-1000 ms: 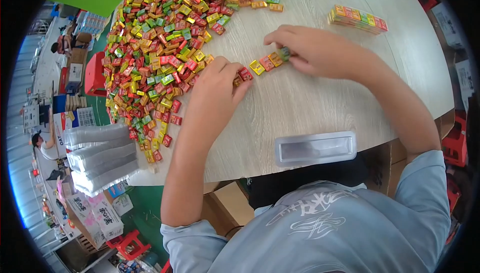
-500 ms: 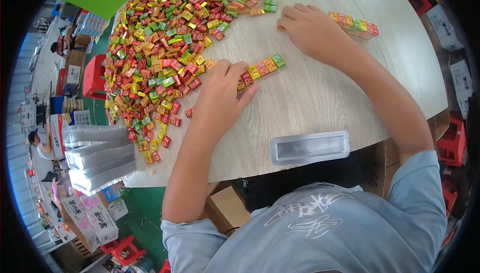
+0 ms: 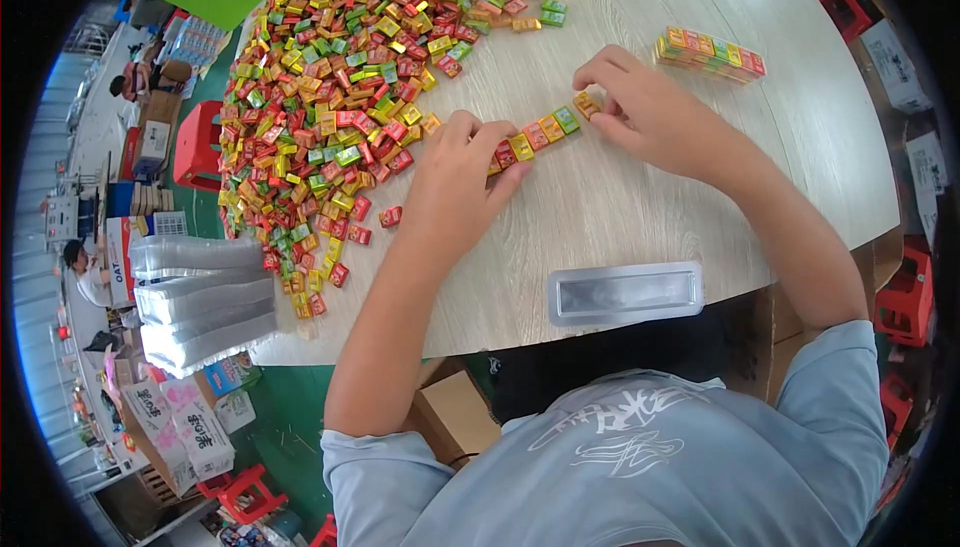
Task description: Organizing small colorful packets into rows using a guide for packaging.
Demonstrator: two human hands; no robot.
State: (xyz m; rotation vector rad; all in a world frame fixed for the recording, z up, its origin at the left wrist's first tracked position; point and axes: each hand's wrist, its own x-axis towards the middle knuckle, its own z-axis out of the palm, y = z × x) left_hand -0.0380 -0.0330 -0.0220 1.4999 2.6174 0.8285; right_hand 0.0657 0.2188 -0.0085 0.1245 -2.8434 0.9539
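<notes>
A short row of small wrapped candies (image 3: 537, 135), in red, yellow, orange and green, lies on the table. My left hand (image 3: 450, 179) is closed round the row's left end, its fingers hiding the last pieces. Just past the green piece at the other end, my right hand (image 3: 650, 117) pinches a single yellow-orange wrapped candy (image 3: 587, 106) between thumb and fingers. A narrow gap shows between that candy and the row. Beyond my right hand stands a neat stacked block of the same candies (image 3: 712, 55).
A large heap of loose candies (image 3: 340, 77) covers the table's far left. An unfilled clear plastic tray (image 3: 625, 319) sits at the near edge. Stacked clear trays (image 3: 205, 292) stand at the left edge. Red stools (image 3: 198, 147) and cartons surround the table; another person (image 3: 90, 277) is far left.
My right hand has come back toward me from near the loose green candies and now has a candy at the row's right end. My left hand has shifted slightly right with the row.
</notes>
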